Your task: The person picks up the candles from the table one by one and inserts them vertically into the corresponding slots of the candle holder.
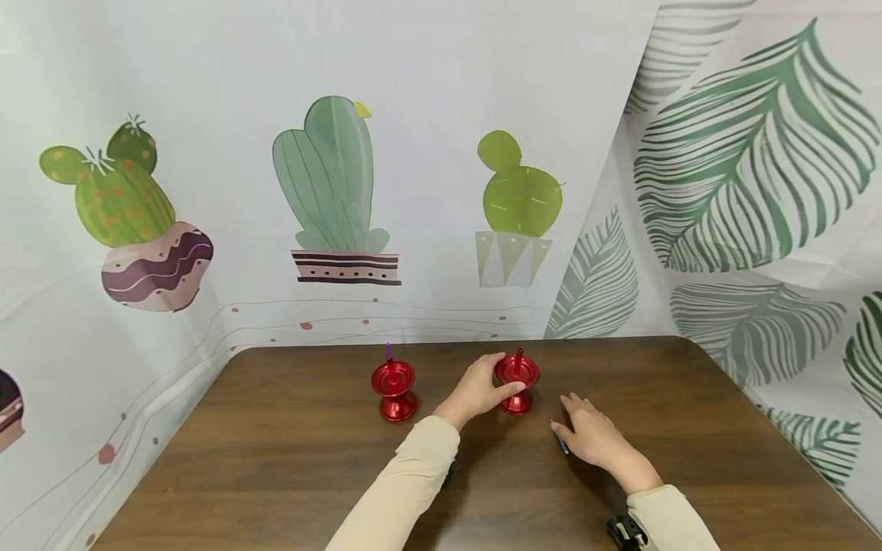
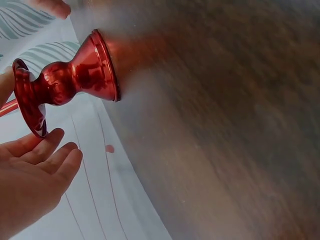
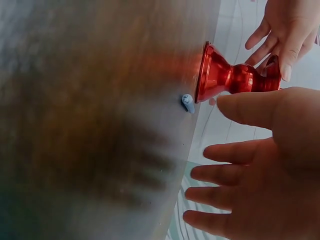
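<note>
The left grip [image 1: 477,392] is closed around the dish rim of a red metal candle holder [image 1: 520,373], the thumb on the near side and the fingers on the far side. The right grip [image 1: 594,433], at about four o'clock from this holder, is open with its fingers spread, and it holds nothing.

In my judgement, the work is perhaps half done. The second candle holder [image 1: 394,391], at nine o'clock from the held one and well apart from it, already carries a thin purple candle [image 1: 388,351] upright in its tube. The tube of the held holder shows no candle above its top. A small blue stick [image 3: 188,103], probably a candle also, lies loose on the table [image 1: 276,459], between four and five o'clock from the held holder. It is near the right thumb; the right wrist view shows a gap between them. So the candle for this holder seems the part that is left.

The held holder stands upright on the table. Its surface is glossy and deep red, with a shallow dish above, a rounded, narrow waist, and a flared foot. The table reflects its red colour softly.
</note>
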{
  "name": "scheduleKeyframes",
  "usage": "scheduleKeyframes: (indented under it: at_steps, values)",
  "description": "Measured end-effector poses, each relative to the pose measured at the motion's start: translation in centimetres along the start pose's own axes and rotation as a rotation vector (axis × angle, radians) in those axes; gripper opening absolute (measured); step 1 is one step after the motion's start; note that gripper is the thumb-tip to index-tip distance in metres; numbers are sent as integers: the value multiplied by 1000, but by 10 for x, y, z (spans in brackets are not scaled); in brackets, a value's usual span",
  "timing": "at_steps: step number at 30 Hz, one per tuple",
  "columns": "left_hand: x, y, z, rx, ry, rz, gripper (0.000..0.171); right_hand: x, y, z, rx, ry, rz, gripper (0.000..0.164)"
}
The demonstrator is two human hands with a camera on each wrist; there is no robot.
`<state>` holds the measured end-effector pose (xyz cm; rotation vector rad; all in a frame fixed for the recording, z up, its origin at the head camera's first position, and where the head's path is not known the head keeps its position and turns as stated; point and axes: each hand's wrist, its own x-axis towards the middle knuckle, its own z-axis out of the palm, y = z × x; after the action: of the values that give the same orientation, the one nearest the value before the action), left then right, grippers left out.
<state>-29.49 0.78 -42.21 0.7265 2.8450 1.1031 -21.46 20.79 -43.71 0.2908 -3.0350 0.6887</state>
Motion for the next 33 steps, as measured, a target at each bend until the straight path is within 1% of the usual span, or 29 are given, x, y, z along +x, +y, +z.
scheduleKeyframes:
  at_steps: [5,8,11,15,17,22,27,33]
  values:
    - [-1,0,-1,9,1,6,68,-1,-1,1,-16,-86,29,51]
    - [-1,0,-1,4,1,7,67,-2,-3,1,-25,-98,16,52]
    - [0,-1,0,7,1,7,68,-2,-5,2,-39,-77,-16,47]
    - [1,-1,1,8,1,5,68,-3,-7,4,-41,-31,-48,27]
    - [1,-1,1,5,2,4,68,-4,-8,5,-36,-13,-59,22]
    - [-1,0,0,4,4,10,68,-6,-10,7,-45,36,-90,27]
    - [-2,0,-1,10,10,9,68,-7,-11,7,-110,77,-135,30]
    - [-4,2,-2,11,5,11,68,-8,-12,5,-174,113,-141,29]
